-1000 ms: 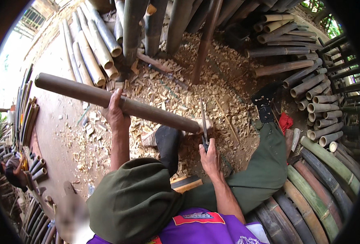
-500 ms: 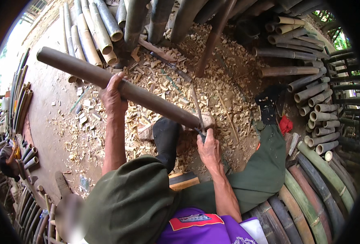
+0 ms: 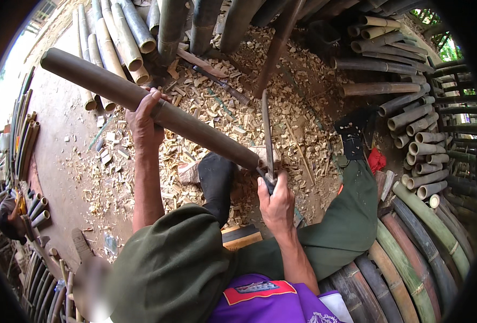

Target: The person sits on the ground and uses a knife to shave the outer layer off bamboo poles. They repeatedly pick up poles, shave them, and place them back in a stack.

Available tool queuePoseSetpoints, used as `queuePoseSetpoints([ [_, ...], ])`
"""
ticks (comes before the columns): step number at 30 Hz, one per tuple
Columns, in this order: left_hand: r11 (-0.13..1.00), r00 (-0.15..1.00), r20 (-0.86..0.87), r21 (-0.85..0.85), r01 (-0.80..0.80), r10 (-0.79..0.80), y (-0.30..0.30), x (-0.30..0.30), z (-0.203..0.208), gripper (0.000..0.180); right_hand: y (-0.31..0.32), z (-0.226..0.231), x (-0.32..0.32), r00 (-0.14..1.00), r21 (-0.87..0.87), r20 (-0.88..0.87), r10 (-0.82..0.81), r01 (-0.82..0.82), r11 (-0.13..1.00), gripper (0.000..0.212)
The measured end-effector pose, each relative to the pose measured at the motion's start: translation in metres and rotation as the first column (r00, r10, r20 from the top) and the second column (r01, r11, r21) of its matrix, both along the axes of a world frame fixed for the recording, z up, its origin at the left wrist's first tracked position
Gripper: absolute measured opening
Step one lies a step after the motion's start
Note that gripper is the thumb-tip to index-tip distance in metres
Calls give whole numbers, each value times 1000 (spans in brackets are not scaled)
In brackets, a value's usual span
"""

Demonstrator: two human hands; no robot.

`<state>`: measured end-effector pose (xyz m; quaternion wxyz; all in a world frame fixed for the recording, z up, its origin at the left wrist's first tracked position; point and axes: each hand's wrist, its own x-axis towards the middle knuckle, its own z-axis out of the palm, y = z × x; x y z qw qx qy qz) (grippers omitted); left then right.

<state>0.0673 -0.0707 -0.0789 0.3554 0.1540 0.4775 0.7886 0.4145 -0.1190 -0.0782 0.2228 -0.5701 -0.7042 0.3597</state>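
Head view, the only one supplied. My left hand (image 3: 144, 116) is clamped around a long brown bamboo tube (image 3: 206, 134), gripping its upper half. The tube slants down across me, from the upper left to just beyond my dark-covered lower leg (image 3: 216, 175). My right hand (image 3: 278, 204) is closed on the dark handle of a narrow knife (image 3: 267, 129), its blade pointing away from me. The hands are well apart. The blade stands just beside the tube's lower end; I cannot tell whether they touch. A pale log (image 3: 189, 173) lies behind the leg; whether the tube rests on it is unclear.

Wood chips (image 3: 238, 129) cover the ground around the log. Cut bamboo lengths (image 3: 429, 161) are stacked at right, near a red cloth (image 3: 377, 160).

Assessment: I judge the step in hand to be knife work on the tube's lower end. The next move calls for a steady left grip, a controlled stroke and the edge directed clear of my leg.
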Motion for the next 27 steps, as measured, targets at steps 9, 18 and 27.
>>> queuePoseSetpoints([
  [9,966,976,-7,-141,-219,220,-12,9,10,43,-4,-36,10,977,-199,195,83,-43,979,31],
  [18,955,959,-107,-119,-273,261,-8,11,1,39,-2,-47,7,919,-250,388,68,34,968,30],
  [27,996,993,-75,16,-86,87,-13,10,12,44,0,19,-3,993,74,-117,17,-9,997,29],
])
